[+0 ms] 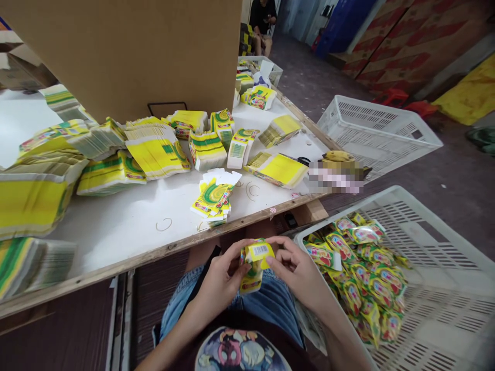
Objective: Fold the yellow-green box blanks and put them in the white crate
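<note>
Above my lap I hold a small yellow printed carton [253,281] with a white barcode patch on its upper part. My left hand [228,270] is closed around its left side, thumb in front. My right hand [292,263] pinches the upper right edge near the barcode, its fingers curled. Just beyond, on the table, lies a loose pile of flat yellow and green cartons [214,196]. To the right of my right hand, a white plastic crate [425,263] contains many shiny yellow, red and green packets [359,273].
Stacks of flat yellow cartons [154,149] spread along the white table [135,211], before a large cardboard box [154,56]. Bananas [338,156] lie at the table's right corner. Another white crate [379,129] stands behind. A person [263,20] sits at the back.
</note>
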The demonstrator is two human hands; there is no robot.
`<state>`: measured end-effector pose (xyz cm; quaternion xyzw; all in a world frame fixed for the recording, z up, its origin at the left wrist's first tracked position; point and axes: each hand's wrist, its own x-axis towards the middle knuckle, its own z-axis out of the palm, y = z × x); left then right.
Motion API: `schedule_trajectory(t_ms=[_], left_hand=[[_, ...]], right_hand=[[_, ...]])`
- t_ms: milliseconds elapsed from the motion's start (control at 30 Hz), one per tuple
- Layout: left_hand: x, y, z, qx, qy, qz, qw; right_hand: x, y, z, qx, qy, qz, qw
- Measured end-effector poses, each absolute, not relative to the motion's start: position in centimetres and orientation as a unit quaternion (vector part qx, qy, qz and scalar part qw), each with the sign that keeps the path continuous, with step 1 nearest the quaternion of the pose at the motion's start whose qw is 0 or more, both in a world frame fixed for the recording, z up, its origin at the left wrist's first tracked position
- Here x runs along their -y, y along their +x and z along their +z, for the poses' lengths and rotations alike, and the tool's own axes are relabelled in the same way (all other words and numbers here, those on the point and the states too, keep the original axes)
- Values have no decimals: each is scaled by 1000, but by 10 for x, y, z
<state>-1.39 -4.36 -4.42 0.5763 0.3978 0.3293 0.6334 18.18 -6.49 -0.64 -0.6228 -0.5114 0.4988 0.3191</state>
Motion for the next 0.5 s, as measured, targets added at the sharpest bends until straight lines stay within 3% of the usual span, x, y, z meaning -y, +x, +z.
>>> schedule_trajectory(t_ms=[500], left_hand=[[41, -8, -40, -349, 476, 356, 725]], right_hand=[[61, 161, -16, 558, -669, 385, 304]])
